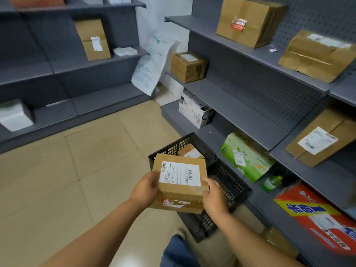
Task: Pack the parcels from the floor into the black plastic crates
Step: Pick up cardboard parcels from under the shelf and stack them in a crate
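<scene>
Left hand (144,189) and right hand (212,197), each grip curled round a side of one labelled parcel (180,183), held above black crates (229,182) at 1 o'clock; best lowered level beside the packed parcel (189,151).

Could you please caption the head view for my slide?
Both hands, left hand and right hand, hold a labelled cardboard parcel above black plastic crates beside grey shelving.
</scene>
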`<state>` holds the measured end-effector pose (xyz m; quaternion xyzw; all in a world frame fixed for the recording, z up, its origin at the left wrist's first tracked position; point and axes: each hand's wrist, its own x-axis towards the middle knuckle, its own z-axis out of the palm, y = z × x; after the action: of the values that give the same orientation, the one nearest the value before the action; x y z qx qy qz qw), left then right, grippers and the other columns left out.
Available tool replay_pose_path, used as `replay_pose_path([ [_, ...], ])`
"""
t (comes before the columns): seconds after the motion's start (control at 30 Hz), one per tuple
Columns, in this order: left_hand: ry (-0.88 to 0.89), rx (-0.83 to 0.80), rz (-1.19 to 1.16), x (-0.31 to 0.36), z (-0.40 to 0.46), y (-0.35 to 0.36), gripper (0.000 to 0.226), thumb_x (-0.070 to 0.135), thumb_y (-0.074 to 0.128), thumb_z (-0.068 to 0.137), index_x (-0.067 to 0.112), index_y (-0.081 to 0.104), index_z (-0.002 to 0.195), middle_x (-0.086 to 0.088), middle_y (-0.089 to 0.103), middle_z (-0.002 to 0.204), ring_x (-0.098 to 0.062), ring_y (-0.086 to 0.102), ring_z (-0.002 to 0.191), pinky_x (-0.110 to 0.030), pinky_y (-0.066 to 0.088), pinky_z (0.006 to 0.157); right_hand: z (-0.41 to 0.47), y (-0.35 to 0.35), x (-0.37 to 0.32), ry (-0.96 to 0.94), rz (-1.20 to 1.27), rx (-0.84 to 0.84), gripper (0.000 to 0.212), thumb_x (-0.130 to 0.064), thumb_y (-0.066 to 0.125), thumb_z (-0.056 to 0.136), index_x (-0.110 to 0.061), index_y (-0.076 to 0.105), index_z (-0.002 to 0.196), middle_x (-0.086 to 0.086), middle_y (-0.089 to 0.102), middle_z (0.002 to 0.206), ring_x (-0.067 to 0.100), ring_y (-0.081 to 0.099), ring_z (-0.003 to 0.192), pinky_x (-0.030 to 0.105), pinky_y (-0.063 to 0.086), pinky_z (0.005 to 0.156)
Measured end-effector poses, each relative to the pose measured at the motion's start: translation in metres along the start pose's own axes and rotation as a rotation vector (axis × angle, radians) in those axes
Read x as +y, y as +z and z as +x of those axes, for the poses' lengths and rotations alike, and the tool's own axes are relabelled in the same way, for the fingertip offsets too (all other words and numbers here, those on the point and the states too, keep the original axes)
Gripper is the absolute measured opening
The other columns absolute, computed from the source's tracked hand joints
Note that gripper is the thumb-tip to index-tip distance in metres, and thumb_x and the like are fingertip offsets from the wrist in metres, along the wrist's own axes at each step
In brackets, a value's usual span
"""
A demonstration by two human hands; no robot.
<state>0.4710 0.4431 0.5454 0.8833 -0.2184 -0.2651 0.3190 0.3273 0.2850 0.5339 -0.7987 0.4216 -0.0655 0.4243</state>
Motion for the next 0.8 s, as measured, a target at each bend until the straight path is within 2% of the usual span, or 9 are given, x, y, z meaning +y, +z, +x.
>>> replay_pose_path([
  [0.13,0.016,0.014,0.053,0.02,0.06,-0.016,0.047,0.007,0.054,0.086,0.019,0.048,0.131,-0.002,0.049,0.136,-0.02,0.05,0.121,-0.028,0.039,0.099,0.062,0.005,-0.016,-0.002,0.031,-0.004,0.044,0.005,0.041,0.093,-0.015,0.053,0.13,0.002,0.038,0.144,0.018,0.046,0.124,0.02,0.037,0.098],
  [0.3,0.021,-0.028,0.054,0.053,0.139,-0.027,0.039,0.007,0.055,0.082,0.025,0.058,0.117,0.0,0.057,0.126,-0.02,0.055,0.112,-0.031,0.045,0.095,0.136,0.0,-0.029,0.012,0.025,0.032,0.046,0.011,0.039,0.089,-0.011,0.056,0.126,0.003,0.04,0.143,0.016,0.045,0.125,0.009,0.027,0.095],
  [0.5,0.049,-0.089,0.082,0.086,0.22,-0.029,0.044,0.006,0.056,0.079,0.023,0.057,0.12,0.001,0.057,0.124,-0.018,0.056,0.111,-0.027,0.044,0.094,0.206,-0.01,-0.04,0.038,0.029,0.053,0.048,0.015,0.038,0.088,-0.009,0.058,0.124,0.002,0.038,0.143,0.01,0.043,0.122,0.001,0.022,0.089],
  [0.63,0.095,-0.153,0.153,0.095,0.267,-0.027,0.047,0.005,0.054,0.079,0.022,0.056,0.123,-0.001,0.054,0.125,-0.018,0.054,0.112,-0.022,0.04,0.093,0.24,-0.013,-0.047,0.062,0.012,0.091,0.046,0.013,0.038,0.089,-0.01,0.06,0.122,0.001,0.039,0.145,0.013,0.043,0.126,0.004,0.023,0.092],
  [0.7,0.124,-0.185,0.196,0.099,0.293,-0.026,0.047,0.007,0.054,0.081,0.022,0.053,0.126,-0.002,0.051,0.127,-0.019,0.054,0.113,-0.023,0.04,0.094,0.257,-0.012,-0.05,0.088,0.018,0.111,0.045,0.013,0.038,0.089,-0.009,0.06,0.121,0.001,0.039,0.145,0.014,0.043,0.126,0.001,0.02,0.089],
  [0.8,0.181,-0.235,0.246,0.099,0.332,-0.024,0.047,0.013,0.054,0.085,0.023,0.05,0.131,-0.002,0.049,0.132,-0.02,0.054,0.114,-0.024,0.04,0.096,0.283,-0.007,-0.053,0.131,0.002,0.145,0.043,0.01,0.04,0.09,-0.012,0.061,0.121,0.0,0.037,0.146,0.015,0.043,0.128,0.005,0.023,0.091],
])
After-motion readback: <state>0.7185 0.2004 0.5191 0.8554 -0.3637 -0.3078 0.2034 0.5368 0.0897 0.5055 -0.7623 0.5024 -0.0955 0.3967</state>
